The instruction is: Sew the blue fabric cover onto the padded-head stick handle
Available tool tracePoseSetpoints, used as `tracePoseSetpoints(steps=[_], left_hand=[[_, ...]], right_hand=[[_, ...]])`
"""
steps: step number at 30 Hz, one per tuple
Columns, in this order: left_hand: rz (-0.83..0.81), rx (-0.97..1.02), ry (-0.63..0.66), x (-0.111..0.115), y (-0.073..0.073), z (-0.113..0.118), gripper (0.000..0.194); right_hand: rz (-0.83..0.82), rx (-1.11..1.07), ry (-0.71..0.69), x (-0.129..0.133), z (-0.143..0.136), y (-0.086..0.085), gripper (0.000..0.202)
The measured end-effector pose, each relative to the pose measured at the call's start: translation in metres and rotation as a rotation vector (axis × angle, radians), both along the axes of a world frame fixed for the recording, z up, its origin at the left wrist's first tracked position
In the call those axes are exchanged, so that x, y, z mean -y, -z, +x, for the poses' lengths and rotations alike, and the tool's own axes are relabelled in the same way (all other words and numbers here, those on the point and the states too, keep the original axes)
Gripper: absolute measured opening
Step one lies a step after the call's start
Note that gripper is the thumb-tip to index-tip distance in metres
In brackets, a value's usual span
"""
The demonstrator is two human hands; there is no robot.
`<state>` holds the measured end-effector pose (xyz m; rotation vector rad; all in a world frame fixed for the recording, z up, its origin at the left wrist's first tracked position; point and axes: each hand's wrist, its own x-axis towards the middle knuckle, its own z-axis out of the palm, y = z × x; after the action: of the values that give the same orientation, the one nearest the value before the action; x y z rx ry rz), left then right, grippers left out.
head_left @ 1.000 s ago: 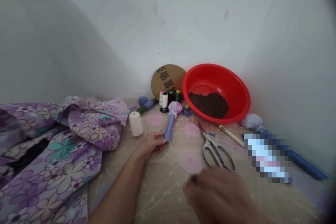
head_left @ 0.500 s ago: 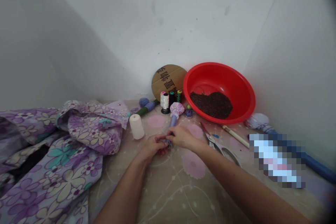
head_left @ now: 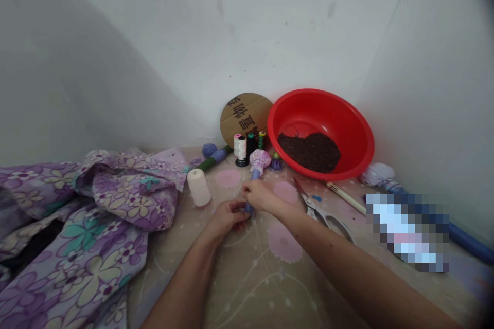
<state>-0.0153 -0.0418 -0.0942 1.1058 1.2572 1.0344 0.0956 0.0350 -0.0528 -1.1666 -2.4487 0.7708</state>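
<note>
A short stick wrapped in lilac-blue [head_left: 255, 176], topped by a floral fabric-covered ball [head_left: 261, 159], lies between my hands and points away from me. My left hand [head_left: 230, 215] is closed around its near end, thumb and fingers pinching it. Farther up the shaft, my right hand [head_left: 259, 196] is closed on the same stick. Whether its fingertips also hold a strand of yarn is too small to tell. Left of my hands stands a cone of white thread [head_left: 199, 188]. Scissors [head_left: 324, 217] lie to the right.
A red basin [head_left: 368, 149] holding dark grains rests against the wall, beside a round cardboard piece [head_left: 237, 121]. Several thread spools [head_left: 242, 148] stand before it. Floral cloth [head_left: 111, 216] is heaped at left. A pale stick [head_left: 346, 198] and a long blue rod [head_left: 469, 241] lie at right.
My right hand has shifted slightly left and up along the stick and turned. My left hand stays at the near end. The view has moved slightly.
</note>
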Motion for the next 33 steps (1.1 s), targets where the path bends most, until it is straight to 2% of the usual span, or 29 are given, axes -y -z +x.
tracePoseSetpoints(steps=[4,9,11,14,18,22,25,28,33], left_hand=[[0.012,-0.03,0.017,0.0,-0.002,0.002,0.038],[0.046,-0.074,0.007,0.0,-0.002,0.009,0.039],[0.028,-0.082,-0.029,-0.001,-0.001,0.011,0.041],[-0.003,-0.056,-0.073,-0.001,-0.001,0.01,0.045],[-0.028,0.007,-0.062,-0.001,-0.003,0.005,0.05],[-0.045,0.057,-0.036,0.0,-0.004,-0.001,0.048],[-0.043,0.084,-0.037,0.0,-0.005,-0.003,0.044],[-0.052,0.114,-0.043,-0.001,-0.004,-0.004,0.045],[-0.06,0.164,-0.041,-0.002,-0.002,-0.007,0.046]], right_hand=[[-0.121,-0.164,0.056,-0.003,-0.003,0.006,0.017],[-0.538,-0.592,-0.009,0.004,0.001,0.004,0.011],[-0.607,-0.73,-0.05,0.004,0.001,0.002,0.013],[-0.503,-0.915,-0.065,0.0,0.0,-0.007,0.015],[-0.158,-1.092,-0.009,-0.011,0.01,-0.034,0.016],[0.219,-1.116,0.081,-0.017,0.035,-0.073,0.015],[0.463,-1.027,0.141,-0.018,0.053,-0.09,0.014],[0.5,-0.829,0.148,-0.02,0.063,-0.081,0.017],[0.25,-0.603,0.142,-0.019,0.06,-0.025,0.022]])
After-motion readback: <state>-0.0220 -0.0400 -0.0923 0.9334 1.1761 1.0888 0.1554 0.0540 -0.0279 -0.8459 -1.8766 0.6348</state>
